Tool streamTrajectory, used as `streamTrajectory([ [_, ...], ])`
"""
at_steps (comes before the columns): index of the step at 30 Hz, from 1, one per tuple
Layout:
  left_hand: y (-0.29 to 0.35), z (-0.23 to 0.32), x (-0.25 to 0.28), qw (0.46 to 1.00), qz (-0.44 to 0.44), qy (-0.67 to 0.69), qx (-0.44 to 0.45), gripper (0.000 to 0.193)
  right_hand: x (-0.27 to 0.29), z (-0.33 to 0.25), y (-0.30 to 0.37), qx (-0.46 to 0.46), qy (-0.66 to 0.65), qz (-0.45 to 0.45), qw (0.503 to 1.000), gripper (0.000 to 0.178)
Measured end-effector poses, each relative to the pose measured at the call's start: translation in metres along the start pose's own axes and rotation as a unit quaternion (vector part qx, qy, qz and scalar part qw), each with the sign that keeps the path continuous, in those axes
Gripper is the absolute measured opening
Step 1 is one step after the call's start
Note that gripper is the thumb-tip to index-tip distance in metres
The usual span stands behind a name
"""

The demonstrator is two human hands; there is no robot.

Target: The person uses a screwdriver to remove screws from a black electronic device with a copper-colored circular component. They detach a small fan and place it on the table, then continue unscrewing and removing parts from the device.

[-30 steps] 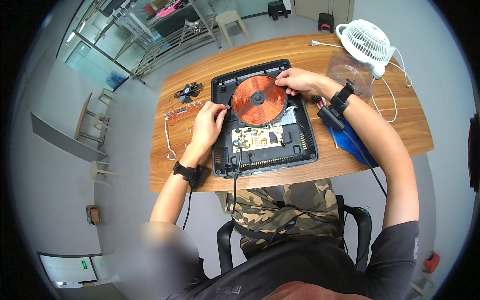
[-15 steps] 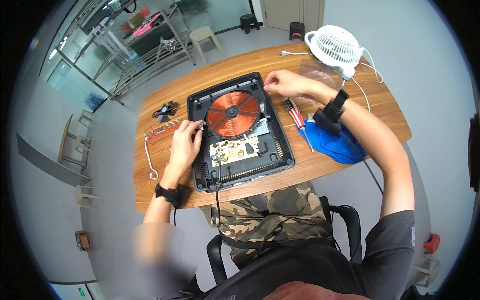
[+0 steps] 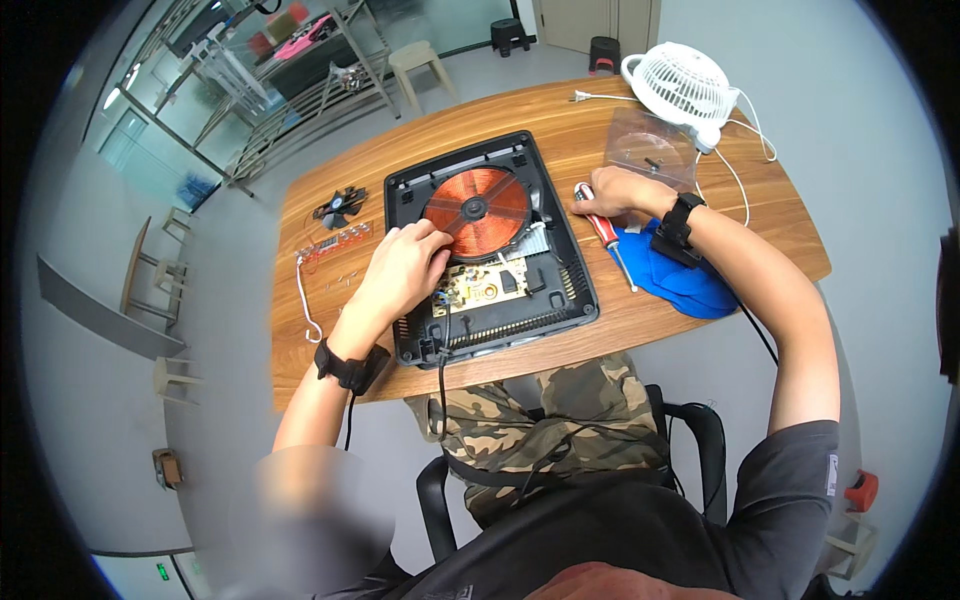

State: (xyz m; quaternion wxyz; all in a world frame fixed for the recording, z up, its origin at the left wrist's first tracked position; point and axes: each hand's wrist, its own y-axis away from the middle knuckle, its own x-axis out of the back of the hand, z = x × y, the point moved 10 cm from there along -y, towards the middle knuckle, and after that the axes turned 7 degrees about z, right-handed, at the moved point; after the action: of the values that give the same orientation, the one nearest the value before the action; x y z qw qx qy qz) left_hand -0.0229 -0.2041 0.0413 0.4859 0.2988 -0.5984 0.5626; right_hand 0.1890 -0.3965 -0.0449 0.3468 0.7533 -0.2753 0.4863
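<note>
An induction cooker base (image 3: 560,270) lies opened on the table, its round copper coil (image 3: 478,205) and beige circuit board (image 3: 482,288) showing. My left hand (image 3: 405,268) reaches over the base's left side, its fingers bent and closed at the coil's lower-left edge; whatever they pinch there is hidden. To the right of the base, my right hand (image 3: 622,193) has its thumb and fingers round the upper handle of a red and white screwdriver (image 3: 603,230). The screwdriver rests on the table, its shaft toward me beside a blue cloth (image 3: 680,280).
At the left lie a small black fan (image 3: 342,206), a strip circuit board (image 3: 338,240) with a white cable, and small loose screws (image 3: 348,278). A clear plastic sheet (image 3: 625,145) with small dark parts and a white desk fan (image 3: 683,85) occupy the back right. A black cord (image 3: 443,375) hangs over the front edge.
My right hand has moved from the base's far right edge toward me onto the screwdriver handle. My left hand has shifted rightward from the base's left side to the coil edge.
</note>
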Motion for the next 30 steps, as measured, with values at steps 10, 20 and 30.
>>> streamTrajectory([
  [10, 0.015, -0.026, 0.009, 0.993, -0.043, 0.092, 0.058, 0.019, 0.095, -0.038, 0.012, 0.095, 0.053, 0.111, 0.988, 0.055],
  [20, -0.011, -0.022, 0.071, 0.950, 0.004, 0.283, 0.134, 0.034, 0.157, -0.223, 0.069, 0.360, -0.123, 0.227, 0.897, 0.040],
  [30, 0.004, -0.070, 0.056, 0.950, 0.005, 0.260, 0.176, 0.026, 0.082, -0.294, 0.039, 0.398, -0.108, 0.172, 0.895, 0.040],
])
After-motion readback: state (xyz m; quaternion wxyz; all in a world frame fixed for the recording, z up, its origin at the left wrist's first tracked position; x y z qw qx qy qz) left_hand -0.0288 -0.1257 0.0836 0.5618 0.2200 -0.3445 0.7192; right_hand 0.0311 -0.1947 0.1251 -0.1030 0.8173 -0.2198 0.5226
